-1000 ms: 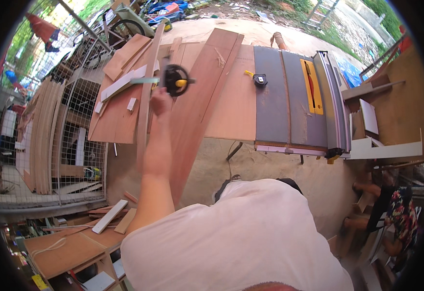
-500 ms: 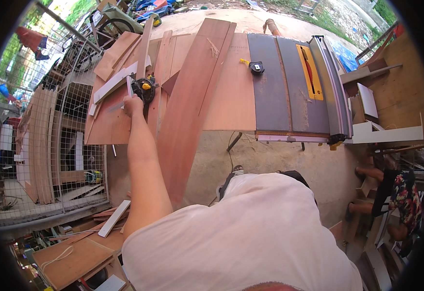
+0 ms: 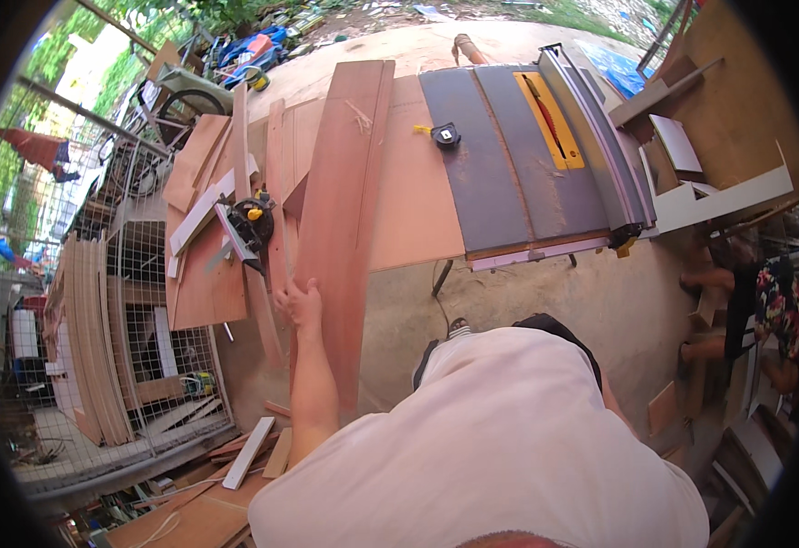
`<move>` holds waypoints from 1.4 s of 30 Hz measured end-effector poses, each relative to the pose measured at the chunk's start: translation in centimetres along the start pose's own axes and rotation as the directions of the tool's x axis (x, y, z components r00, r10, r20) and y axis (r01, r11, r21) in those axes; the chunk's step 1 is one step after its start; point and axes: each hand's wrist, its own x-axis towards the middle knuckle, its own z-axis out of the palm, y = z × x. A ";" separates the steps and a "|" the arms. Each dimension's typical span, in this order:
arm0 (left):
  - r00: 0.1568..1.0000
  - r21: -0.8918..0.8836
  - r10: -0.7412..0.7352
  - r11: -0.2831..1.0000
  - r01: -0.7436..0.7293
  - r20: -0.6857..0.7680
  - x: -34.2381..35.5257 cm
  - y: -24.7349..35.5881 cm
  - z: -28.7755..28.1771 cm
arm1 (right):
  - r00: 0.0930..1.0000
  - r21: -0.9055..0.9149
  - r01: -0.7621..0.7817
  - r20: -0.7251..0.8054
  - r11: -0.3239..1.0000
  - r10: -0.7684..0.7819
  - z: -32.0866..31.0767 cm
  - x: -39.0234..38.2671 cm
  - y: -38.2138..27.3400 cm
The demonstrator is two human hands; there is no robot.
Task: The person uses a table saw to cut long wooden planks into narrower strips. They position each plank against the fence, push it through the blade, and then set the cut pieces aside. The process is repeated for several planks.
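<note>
My left hand reaches out with its fingers apart at the left edge of a long reddish-brown plank. Whether the fingertips press on the plank, I cannot tell. Just beyond the hand, to its left, a black mitre gauge with a yellow knob rests on the wooden pieces. The plank lies lengthwise over a broad wooden sheet, its near end jutting past the table edge. My right hand is out of sight; only a bit of the right arm shows beside my shirt.
Right of the plank stands a table saw with a red blade in a yellow insert and a long fence. A tape measure sits on it. Wire mesh stands at left. Another person is low at right.
My left hand has let go of the mitre gauge and come back toward me and right, to the plank. The view has shifted, so the table appears tilted.
</note>
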 end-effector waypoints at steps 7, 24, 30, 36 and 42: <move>0.927 -0.015 -0.291 0.953 0.303 0.237 -0.3 0.1 -3.2 | 1.000 -0.006 0.030 -0.009 1.000 -0.030 0.0 1.0 0.6; 0.695 -0.325 -0.369 0.685 0.652 0.617 -3.7 -3.3 1.0 | 1.000 0.078 0.013 0.023 0.997 -0.015 3.4 3.0 4.7; 0.716 -0.578 -0.294 0.436 0.690 0.633 -7.6 -2.1 0.9 | 0.957 -0.068 0.192 -0.207 0.979 -0.202 1.5 -1.4 -4.3; 0.673 -0.639 -0.163 0.215 0.738 0.722 -11.7 -1.6 -2.2 | 0.884 0.205 0.448 0.041 0.870 -0.465 0.0 1.0 -14.8; 0.665 -0.660 0.029 0.158 0.734 0.746 -9.6 -1.9 -6.7 | 0.811 0.406 0.373 0.294 0.834 -0.506 6.8 5.6 -24.4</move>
